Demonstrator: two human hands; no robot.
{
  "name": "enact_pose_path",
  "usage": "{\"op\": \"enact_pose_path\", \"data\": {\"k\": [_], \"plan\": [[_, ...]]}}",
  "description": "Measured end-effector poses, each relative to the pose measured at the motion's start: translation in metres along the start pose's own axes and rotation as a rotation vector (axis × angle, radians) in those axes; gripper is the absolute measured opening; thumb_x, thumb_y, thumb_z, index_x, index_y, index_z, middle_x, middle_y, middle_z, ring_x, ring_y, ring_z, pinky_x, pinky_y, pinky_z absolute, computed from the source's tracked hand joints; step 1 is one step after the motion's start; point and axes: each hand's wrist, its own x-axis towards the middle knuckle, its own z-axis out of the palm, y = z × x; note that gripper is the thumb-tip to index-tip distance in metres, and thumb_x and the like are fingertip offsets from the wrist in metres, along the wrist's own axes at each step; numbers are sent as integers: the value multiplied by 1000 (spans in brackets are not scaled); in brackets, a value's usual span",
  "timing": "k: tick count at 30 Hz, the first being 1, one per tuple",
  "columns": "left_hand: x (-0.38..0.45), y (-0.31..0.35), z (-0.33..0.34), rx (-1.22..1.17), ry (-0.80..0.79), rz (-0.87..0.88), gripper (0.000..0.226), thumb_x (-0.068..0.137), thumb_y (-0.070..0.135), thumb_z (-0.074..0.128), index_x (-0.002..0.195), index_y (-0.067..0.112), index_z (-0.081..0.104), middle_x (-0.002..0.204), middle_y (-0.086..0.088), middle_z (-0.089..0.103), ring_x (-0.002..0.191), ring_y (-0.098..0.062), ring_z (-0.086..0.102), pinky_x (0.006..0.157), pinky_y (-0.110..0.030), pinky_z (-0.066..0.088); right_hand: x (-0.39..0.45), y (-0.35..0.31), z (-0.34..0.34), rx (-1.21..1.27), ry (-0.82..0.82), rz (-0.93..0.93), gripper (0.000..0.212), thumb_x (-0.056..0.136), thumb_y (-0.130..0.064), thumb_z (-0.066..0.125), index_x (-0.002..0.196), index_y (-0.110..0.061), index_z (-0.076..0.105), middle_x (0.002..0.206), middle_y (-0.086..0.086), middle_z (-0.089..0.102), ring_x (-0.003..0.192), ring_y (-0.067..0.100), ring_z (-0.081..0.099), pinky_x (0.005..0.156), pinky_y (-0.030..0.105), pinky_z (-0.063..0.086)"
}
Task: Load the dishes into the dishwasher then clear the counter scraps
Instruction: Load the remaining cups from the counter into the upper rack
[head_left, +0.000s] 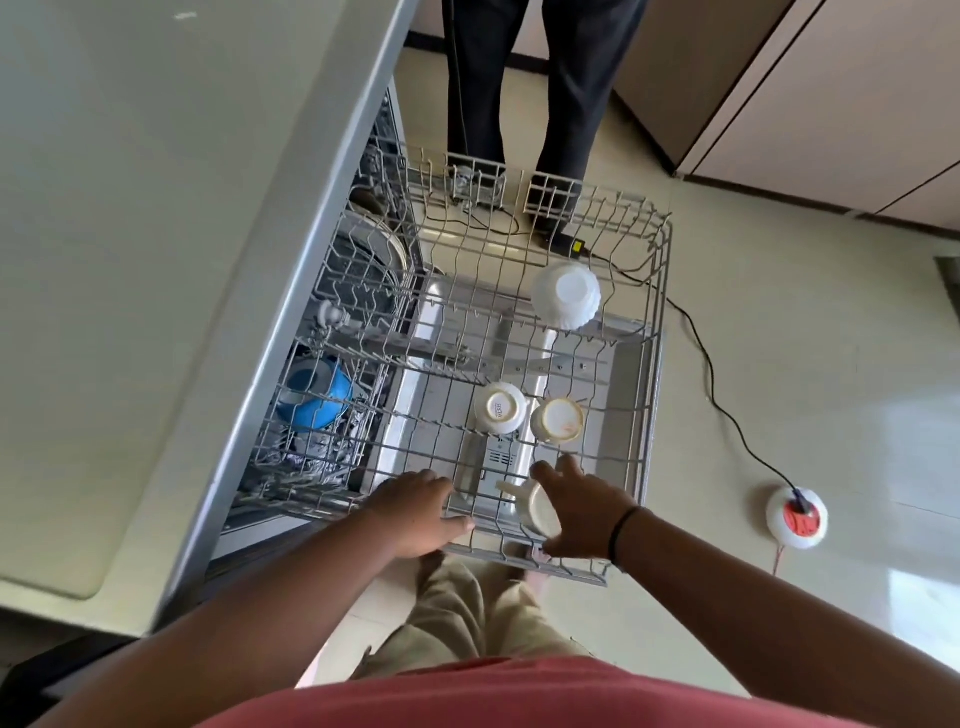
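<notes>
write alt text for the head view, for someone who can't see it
A person's right hand sets a cream ceramic mug into the pulled-out grey wire dishwasher rack while the left hand rests on its front edge. Two upturned cups and a white fluted bowl already sit inside.

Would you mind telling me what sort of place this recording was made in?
Most likely a home kitchen: a dishwasher's pulled-out wire rack holds upturned cups and a white bowl, with a pale countertop alongside and cabinet fronts across the tiled floor.
</notes>
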Motion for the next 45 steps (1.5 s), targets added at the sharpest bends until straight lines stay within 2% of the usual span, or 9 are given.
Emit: {"op": "enact_pose_path", "data": {"k": [8,14,21,26,29,34,39,42,45], "plan": [[2,-1,3,-69,-5,-19,69,83,71,43,132,23,46,136,-1,49,120,-21,49,97,-39,42,0,-5,13,-46,-26,-55,86,76,-51,64,144,-32,16,146,9,23,116,38,50,91,45,49],[-2,1,0,-62,13,-26,67,83,70,43,131,23,46,136,-1,49,121,-21,48,95,-38,37,2,0,-2,194,-67,-39,94,73,-60,68,147,-33,18,151,6,26,126,32,46,102,42,42],[-28,18,-18,-50,112,-19,68,85,67,44,132,19,45,134,-3,50,119,-22,50,93,-37,42,-14,6,-35,143,140,-47,84,77,-69,57,144,-28,27,142,6,45,126,26,48,101,40,42],[-77,41,-45,16,403,69,59,87,60,47,130,20,47,127,-2,54,117,-19,50,96,-34,43,-25,-12,-96,47,426,-141,72,82,-67,51,141,-28,35,138,1,52,122,22,51,96,35,46],[-118,51,-65,-50,652,107,57,87,60,45,129,22,51,128,1,55,121,-16,48,102,-32,39,-37,-41,-142,64,633,-236,65,84,-64,52,136,-27,41,133,2,56,118,24,54,89,35,48],[-202,34,-94,-165,965,34,48,89,56,43,126,27,55,131,8,54,123,-10,47,104,-31,38,-61,-127,-197,-28,779,-477,69,84,-62,52,139,-23,39,136,3,51,129,23,42,101,36,40],[-282,-28,-86,-212,1179,-203,44,88,52,47,121,26,62,127,6,59,119,-15,52,101,-33,39,-74,-232,-207,-210,711,-611,80,83,-70,43,148,-29,18,154,-1,27,145,22,16,117,42,21],[-325,-75,-53,-224,1194,-353,38,89,48,54,119,26,63,126,6,60,117,-16,55,100,-30,38,-70,-293,-191,-303,658,-658,83,82,-72,42,149,-30,15,157,-2,21,147,23,10,117,40,17],[-368,-118,-9,-250,1156,-463,40,89,49,54,119,26,63,127,5,59,119,-17,54,102,-28,37,-64,-353,-168,-365,557,-689,92,79,-73,46,151,-27,12,157,-1,22,146,26,12,115,42,22]]}}
